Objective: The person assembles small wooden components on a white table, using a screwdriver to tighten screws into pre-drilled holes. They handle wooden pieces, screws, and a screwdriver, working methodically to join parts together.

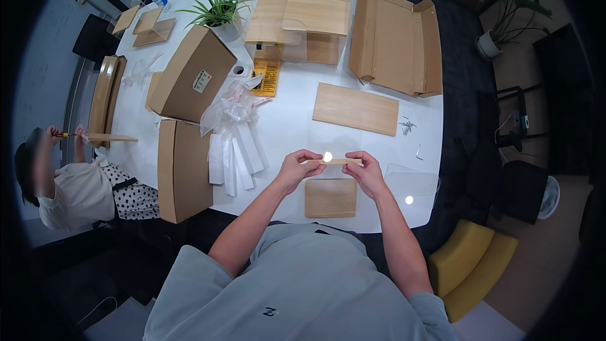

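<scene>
My left hand [300, 169] and my right hand [366, 172] pinch the two ends of a small light wooden board [338, 162], seen nearly edge-on. It is held above the white table near the front edge. Just below it lies a squarish wooden board [331, 198]. Beyond my hands rests a larger rectangular wooden board [355, 109]. A faint clear sheet seems to be near my fingers, but its edges are hard to make out. To the right are a pile of screws [407, 126], a hex key [418, 151] and a clear panel [413, 183].
Cardboard boxes [184, 170] and white packing strips [235, 159] crowd the left. An open carton [396, 44], a wood-and-clear-panel shelf [315, 9], a yellow tool case [267, 77] and a potted plant [222, 16] stand farther back. Another person [88, 183] works at the far left with a screwdriver.
</scene>
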Motion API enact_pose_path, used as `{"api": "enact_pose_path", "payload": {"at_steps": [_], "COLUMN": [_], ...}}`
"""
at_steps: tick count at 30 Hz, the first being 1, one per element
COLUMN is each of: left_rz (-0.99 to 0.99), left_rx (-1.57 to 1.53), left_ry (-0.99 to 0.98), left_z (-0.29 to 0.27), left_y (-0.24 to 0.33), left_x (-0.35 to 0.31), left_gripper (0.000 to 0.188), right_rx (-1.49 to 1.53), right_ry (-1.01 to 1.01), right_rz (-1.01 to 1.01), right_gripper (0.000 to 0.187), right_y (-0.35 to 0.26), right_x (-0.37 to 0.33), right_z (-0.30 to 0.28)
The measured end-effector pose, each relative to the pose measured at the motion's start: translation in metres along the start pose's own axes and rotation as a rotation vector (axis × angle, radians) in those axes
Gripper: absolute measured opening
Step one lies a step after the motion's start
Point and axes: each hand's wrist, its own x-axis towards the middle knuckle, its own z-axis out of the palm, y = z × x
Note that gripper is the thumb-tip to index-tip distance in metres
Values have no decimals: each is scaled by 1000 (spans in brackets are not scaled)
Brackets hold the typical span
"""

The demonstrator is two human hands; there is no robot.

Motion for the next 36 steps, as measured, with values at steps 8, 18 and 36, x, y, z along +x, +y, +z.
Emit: {"api": "enact_pose_path", "payload": {"at_steps": [8, 18, 36], "left_rz": [-35, -6, 20], "left_rx": [-31, 43, 75], "left_ry": [-24, 108, 156], "left_z": [-1, 6, 8], "left_y": [4, -2, -7], "left_x": [-5, 7, 0], "left_gripper": [14, 14, 14], "right_rx": [-20, -128, -1321], "right_ry": [-16, 11, 841], "right_rz": [4, -66, 19], "right_gripper": [24, 30, 26], "right_y": [-4, -5, -19], "right_x": [-1, -1, 80], "right_z": [3, 3, -183]}}
